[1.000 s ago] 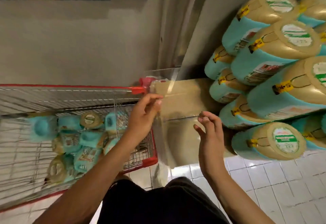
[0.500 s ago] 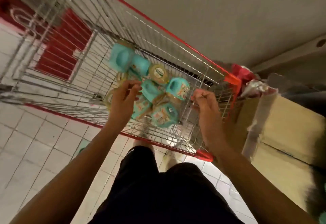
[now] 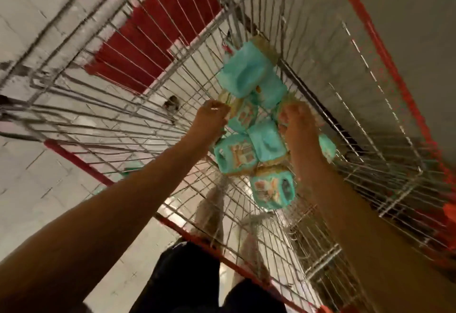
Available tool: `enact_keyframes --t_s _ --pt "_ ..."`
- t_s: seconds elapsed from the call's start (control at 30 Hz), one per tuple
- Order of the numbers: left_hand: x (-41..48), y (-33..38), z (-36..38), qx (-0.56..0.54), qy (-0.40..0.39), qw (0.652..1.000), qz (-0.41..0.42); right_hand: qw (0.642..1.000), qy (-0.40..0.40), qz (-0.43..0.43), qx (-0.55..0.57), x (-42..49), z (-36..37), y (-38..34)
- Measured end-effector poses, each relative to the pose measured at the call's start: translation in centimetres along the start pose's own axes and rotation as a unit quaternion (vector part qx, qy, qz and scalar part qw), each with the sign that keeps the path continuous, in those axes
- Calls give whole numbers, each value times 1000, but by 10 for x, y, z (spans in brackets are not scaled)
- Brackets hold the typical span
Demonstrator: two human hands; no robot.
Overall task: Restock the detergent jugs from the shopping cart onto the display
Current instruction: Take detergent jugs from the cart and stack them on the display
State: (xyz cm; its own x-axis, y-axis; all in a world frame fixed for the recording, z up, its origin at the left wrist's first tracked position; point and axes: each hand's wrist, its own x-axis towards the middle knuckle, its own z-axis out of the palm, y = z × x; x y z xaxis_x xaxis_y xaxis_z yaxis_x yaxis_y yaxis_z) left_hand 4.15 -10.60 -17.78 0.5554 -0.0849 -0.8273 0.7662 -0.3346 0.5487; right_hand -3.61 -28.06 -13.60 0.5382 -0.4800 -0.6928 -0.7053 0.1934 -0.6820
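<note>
Figure: both of my arms reach down into the shopping cart, viewed from the head camera looking steeply down.

Progress. A cluster of teal detergent jugs, at least six that I can count, lies on the basket floor towards the right wall. None is lifted clear. The display is out of view, so I cannot tell how much of it is filled. I judge the restock to be midway through a pick-up, with every jug visible here yet to be carried over.

Grip. My left hand sits at the left edge of the pile, fingers curled against a labelled jug; the blur keeps me from telling whether it has closed on it. My right hand lies on top of the pile at its right side, fingers bent over something tan beneath; whether it is clenched or merely resting I cannot tell.

Materials and shapes. The jugs are blocky and round-cornered, of smooth moulded plastic with moulded handle hollows, printed paper-like labels and tan caps. They lie tumbled on their sides at mixed angles. The basket is a grid of thin bright steel wire with red plastic trim along its rim and a red slatted flap at the far end. Pale square tiles form the floor beneath.
</note>
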Motion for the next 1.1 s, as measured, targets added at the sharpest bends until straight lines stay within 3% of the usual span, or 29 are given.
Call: enact_keyframes --t_s 0.1,0.27,0.43,0.53,0.63,0.77,0.87,0.97,1.1 --pt "53 9 19 -52 26 997 -48 999 3 4 -38 61 26 -1" --pt "137 21 38 -141 85 982 -95 998 29 50 29 146 68 7" --pt "186 11 48 -175 49 977 -109 984 63 73 150 188 111 20" --pt "191 -11 59 -219 43 970 -92 983 96 43 148 195 129 32" --pt "183 -43 80 -143 57 987 36 976 123 43 177 200 123 54" --pt "171 -66 92 -97 99 982 132 957 22 83 276 207 87 91" --pt "178 -73 82 -6 120 976 181 964 -33 117 238 209 57 107" --pt "186 -70 70 26 104 976 191 958 -46 129 254 204 37 125" --pt "194 -52 63 89 7 989 116 927 -85 139 339 176 22 146"
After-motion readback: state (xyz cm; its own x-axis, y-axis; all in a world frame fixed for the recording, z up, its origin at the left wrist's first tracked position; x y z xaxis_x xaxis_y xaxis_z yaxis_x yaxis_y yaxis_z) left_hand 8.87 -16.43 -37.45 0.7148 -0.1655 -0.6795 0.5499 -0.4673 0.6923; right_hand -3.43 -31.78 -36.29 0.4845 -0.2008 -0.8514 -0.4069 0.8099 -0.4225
